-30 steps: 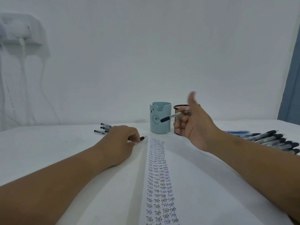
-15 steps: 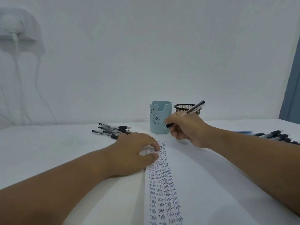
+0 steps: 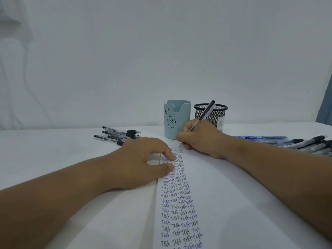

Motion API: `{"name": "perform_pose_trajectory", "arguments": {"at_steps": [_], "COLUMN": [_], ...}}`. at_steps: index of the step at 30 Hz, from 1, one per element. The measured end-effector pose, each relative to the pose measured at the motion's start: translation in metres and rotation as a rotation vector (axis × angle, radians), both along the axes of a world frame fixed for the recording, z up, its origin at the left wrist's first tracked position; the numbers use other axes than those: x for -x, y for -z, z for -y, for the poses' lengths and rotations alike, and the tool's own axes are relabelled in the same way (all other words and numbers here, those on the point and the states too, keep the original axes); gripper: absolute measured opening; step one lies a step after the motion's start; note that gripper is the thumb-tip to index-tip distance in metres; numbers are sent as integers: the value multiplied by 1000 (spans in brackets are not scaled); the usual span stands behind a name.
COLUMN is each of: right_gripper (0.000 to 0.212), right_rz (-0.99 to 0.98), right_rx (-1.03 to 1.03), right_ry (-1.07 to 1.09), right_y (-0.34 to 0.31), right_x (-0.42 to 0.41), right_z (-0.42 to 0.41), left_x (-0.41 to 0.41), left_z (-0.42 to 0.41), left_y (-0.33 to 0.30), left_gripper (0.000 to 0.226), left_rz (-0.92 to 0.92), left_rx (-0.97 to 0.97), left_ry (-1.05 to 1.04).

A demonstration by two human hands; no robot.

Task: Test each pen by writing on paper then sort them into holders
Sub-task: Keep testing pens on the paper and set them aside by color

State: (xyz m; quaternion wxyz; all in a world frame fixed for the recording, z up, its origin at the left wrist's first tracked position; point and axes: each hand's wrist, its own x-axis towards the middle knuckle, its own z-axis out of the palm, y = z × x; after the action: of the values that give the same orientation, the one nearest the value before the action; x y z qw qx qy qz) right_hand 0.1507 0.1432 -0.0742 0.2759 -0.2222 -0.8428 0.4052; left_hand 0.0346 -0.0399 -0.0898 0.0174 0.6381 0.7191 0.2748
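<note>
My right hand (image 3: 201, 139) grips a clear black-capped pen (image 3: 204, 115) in a writing hold, its tip touching the top of the paper (image 3: 224, 203). Columns of the handwritten word "Test" run down the sheet. My left hand (image 3: 142, 162) lies flat on the paper's left edge, fingertips on the writing, holding nothing. Behind the hands stand a light blue bear-face holder (image 3: 177, 119) and a black mesh holder (image 3: 213, 115). Several black pens (image 3: 118, 134) lie at the back left; several more pens (image 3: 309, 144) lie at the right.
A blue pen (image 3: 260, 137) lies among the right-hand pile. The white table (image 3: 45, 159) meets a white wall behind the holders. A grey-blue curtain edge (image 3: 325, 105) shows at far right.
My right hand came down from in front of the holders and set the pen tip on the paper. My left hand slid right from the pen pile onto the sheet.
</note>
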Motion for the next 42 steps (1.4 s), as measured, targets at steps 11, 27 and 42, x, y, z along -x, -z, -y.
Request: {"name": "perform_pose_trajectory", "arguments": {"at_steps": [11,27,42], "right_gripper": [32,28,32], "right_rz": [38,8,17], "right_rx": [-35,-65,-112], "right_ry": [-49,-37,-42], "right_y": [-3,0,1], "right_x": [-2,-1,0], "right_z": [4,3,-1], "left_x": [-3,-8,-8], "left_z": [2,5,6], "left_y": [-1,-4,-4], "left_gripper": [46,34,32], "left_rz": [-11,-26,-37], "left_rx": [1,26,18], "left_ry": [-4,-28,-30]}}
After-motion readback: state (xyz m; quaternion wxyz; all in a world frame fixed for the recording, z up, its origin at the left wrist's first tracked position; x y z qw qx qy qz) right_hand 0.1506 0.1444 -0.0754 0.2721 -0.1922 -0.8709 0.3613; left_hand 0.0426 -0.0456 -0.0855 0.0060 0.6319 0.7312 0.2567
